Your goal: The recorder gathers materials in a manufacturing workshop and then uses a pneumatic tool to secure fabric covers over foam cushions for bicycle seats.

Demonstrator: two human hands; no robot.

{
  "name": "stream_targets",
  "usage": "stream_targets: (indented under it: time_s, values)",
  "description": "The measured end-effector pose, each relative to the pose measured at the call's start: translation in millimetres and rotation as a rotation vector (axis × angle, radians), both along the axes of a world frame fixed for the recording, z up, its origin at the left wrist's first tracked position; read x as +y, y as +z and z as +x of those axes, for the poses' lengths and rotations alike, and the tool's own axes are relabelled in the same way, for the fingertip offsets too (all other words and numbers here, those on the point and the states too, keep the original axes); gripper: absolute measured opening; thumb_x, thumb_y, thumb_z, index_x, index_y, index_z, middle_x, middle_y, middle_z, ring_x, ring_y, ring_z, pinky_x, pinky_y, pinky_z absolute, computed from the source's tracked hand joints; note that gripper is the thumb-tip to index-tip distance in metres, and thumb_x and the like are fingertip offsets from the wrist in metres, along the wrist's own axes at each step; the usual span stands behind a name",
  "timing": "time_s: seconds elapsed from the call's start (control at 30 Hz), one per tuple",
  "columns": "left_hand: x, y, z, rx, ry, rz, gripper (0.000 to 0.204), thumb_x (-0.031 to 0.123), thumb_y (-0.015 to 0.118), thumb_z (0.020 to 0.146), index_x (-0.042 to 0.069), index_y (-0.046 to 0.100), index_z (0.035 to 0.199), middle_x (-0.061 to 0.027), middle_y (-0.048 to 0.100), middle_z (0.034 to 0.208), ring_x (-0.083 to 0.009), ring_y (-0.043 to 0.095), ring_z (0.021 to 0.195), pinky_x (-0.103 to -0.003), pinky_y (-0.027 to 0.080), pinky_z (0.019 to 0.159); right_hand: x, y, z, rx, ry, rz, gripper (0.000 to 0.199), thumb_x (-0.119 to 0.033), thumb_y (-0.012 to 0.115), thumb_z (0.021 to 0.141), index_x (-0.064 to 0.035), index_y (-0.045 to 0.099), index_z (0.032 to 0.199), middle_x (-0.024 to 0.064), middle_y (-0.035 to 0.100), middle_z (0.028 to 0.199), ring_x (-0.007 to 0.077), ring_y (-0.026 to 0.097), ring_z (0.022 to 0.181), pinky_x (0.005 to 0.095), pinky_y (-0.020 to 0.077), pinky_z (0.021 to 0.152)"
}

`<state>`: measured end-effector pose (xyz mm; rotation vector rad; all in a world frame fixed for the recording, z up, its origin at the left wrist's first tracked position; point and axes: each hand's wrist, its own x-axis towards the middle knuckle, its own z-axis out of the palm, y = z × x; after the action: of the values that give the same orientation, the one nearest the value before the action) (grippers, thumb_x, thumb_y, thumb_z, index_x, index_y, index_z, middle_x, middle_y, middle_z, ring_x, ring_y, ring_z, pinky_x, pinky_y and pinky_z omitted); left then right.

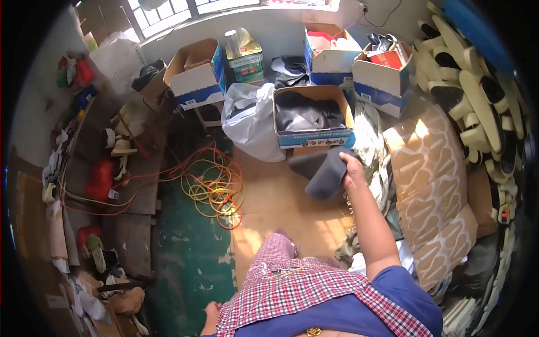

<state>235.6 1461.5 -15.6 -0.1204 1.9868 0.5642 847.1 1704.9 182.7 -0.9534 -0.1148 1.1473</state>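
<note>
A: Item one, the grip?

B: The right hand (352, 171) is gripping a dark grey sheet piece (325, 177) at its right-hand edge, fingers closing round it

A: Lie of the piece?

B: It is hanging leftward from the grip, spreading in two limp lobes, one pointing left, one drooping toward the wearer; with the folding, a single long axis is not showing

A: Nearer hand, and pose?

B: The right, plainly; its bare forearm is running forward and slightly left from the blue sleeve (407, 297), the arm lying nearly straight

A: Item two, the other hand?

B: The left hand (212, 310) is resting low, beside the checked apron (292, 295), well apart from the piece; its fingers are seeming curled, though whether they are holding anything, I cannot tell

A: Item three, surroundings?

B: An open-topped box (315, 140) is standing just beyond the piece, dark material (309, 112) filling it; whether piece and box are touching, I cannot tell; a white plastic bag (252, 123) is slumping at the box's left, and tangled cords (213, 188) are lying farther left
</note>
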Motion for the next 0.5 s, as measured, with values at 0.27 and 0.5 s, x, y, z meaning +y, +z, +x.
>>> stream_targets:
  time_s: [0.27, 0.5]
  values:
    - [279, 106, 141, -0.048, -0.278, 0.324, 0.030, 0.010, 0.048, 0.082, 0.006, 0.046, 0.111, -0.0095, 0.057, 0.091, -0.0169, 0.058, 0.059, -0.023, 0.047, 0.048, 259, 28, 98, 0.067, -0.069, 0.110, 0.028, -0.012, 0.043, 0.082, 0.0062, 0.049, 0.102, 0.0180, 0.057, 0.100, 0.0299, 0.057, 0.088, 0.0409, 0.0457, 0.081]
    - [340, 90, 176, 0.072, -0.031, 0.128, 0.026, 0.012, 0.047, 0.082, 0.009, 0.047, 0.107, -0.0079, 0.057, 0.084, -0.0181, 0.058, 0.056, -0.023, 0.046, 0.041, 386, -38, 101, 0.306, -0.256, -0.048, 0.033, -0.013, 0.049, 0.080, 0.0024, 0.046, 0.109, 0.0156, 0.049, 0.113, 0.0296, 0.048, 0.102, 0.0400, 0.0375, 0.092]
